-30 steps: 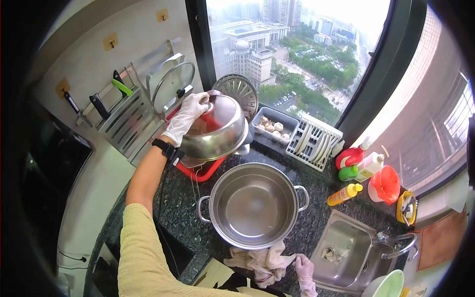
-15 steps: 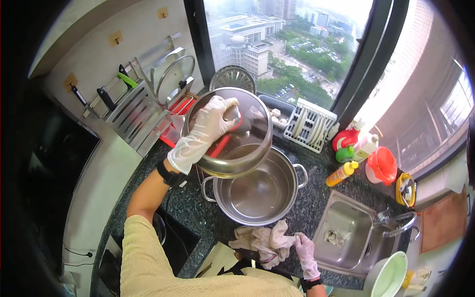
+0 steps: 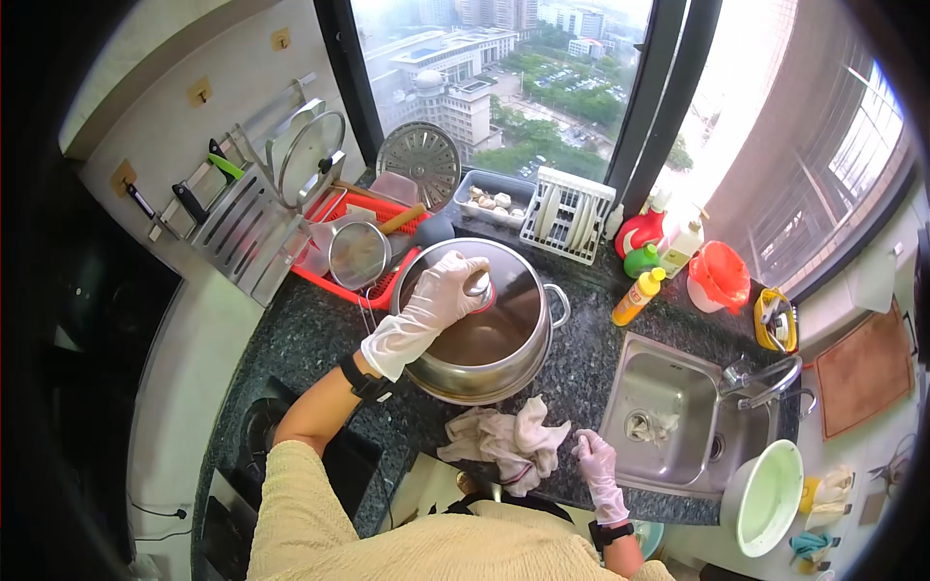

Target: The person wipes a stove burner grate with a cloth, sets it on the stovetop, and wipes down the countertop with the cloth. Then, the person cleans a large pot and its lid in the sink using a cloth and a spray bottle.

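My left hand, in a clear glove, grips the knob of a large glass lid with a deep steel rim. The lid lies over the big steel pot, covering its mouth; whether it is fully seated I cannot tell. One loop handle of the pot shows on the right. My right hand, also gloved, is closed with its fingers curled and nothing visible in them. Just left of it, apart from the fingers, a crumpled whitish cloth lies on the counter in front of the pot.
A red dish rack with a strainer stands left of the pot. Behind are a tub of white pieces and a white plate rack. To the right are a yellow bottle, the sink and a green basin.
My left hand has lowered the lid from above and behind onto the pot, which was uncovered at the front. My right hand has let go of the cloth. The view has shifted.
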Demonstrator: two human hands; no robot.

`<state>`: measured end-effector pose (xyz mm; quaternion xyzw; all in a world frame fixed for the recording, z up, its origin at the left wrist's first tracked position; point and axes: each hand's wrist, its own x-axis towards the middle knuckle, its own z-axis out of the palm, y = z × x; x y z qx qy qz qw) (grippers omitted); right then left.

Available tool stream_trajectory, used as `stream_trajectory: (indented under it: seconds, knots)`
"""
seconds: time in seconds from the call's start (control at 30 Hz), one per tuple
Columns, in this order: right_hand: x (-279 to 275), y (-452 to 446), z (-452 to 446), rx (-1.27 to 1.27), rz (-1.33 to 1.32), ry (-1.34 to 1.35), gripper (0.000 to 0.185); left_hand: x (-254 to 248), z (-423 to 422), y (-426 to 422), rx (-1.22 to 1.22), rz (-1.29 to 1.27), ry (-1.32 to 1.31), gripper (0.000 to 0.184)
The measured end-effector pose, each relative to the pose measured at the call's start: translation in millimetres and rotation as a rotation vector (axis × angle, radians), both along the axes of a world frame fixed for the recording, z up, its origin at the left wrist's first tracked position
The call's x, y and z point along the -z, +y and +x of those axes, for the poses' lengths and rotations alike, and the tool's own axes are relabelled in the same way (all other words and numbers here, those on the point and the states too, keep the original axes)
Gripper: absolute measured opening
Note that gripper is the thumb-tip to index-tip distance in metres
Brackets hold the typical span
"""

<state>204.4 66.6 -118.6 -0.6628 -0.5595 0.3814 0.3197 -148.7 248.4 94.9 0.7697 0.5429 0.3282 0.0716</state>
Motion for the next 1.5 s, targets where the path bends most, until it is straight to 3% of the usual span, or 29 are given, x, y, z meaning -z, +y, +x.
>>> stream_trajectory:
  seconds: [0.23, 0.37, 0.5, 0.57, 0.7, 0.77, 0.8, 0.9, 1.13, 1.33, 1.43, 1.5]
  knots:
    - [-13.5, -11.0, 10.2, 0.06, -0.009, 0.095, 0.018, -12.1, 9.5, -2.1, -0.008, -0.003, -0.011, 0.034]
    - [-31.2, 2.2, 15.0, 0.045, -0.042, 0.472, 0.03, -32.0, 24.5, -11.7, 0.059, 0.004, -0.071, 0.036]
    - [-98.3, 10.2, -1.6, -0.051, -0.092, 0.875, 0.05, -45.8, 54.4, -16.3, 0.119, -0.125, -0.156, 0.039]
    - [-113.8, 11.6, -4.0, -0.079, -0.072, 1.137, 0.05, -48.8, 74.4, -15.3, 0.164, -0.21, -0.186, 0.039]
    - [-138.4, -10.5, 20.7, -0.09, 0.077, 1.46, 0.044, -62.0, 120.8, -27.7, 0.202, -0.491, -0.283, 0.041]
    - [-142.9, -22.9, 42.1, -0.078, 0.077, 1.561, 0.04, -48.8, 143.7, -26.9, 0.288, -0.472, -0.323, 0.04]
    - [-160.8, -31.2, 49.3, -0.061, 0.046, 1.529, 0.031, -43.3, 155.8, -27.1, 0.322, -0.488, -0.348, 0.039]
    - [-153.0, -49.0, 75.5, 0.058, 0.026, 1.469, 0.028, -47.3, 196.7, -37.0, 0.394, -0.565, -0.286, 0.038]
    - [-145.8, -76.0, 158.0, 0.213, 0.027, 1.678, 0.021, -32.9, 311.2, -27.9, 0.628, -0.552, -0.18, 0.04]
    - [-102.4, -71.4, 201.4, 0.342, -0.086, 1.905, 0.012, -1.0, 355.3, -23.9, 0.688, -1.152, -0.39, 0.058]
    - [-62.3, -58.8, 219.5, 0.41, -0.199, 2.051, 0.008, -6.7, 343.3, -40.4, 0.538, -0.624, -0.145, 0.057]
    - [-59.2, -56.1, 225.1, 0.466, -0.182, 2.086, 0.004, 8.4, 327.9, -54.3, 0.372, -0.619, -0.374, 0.045]
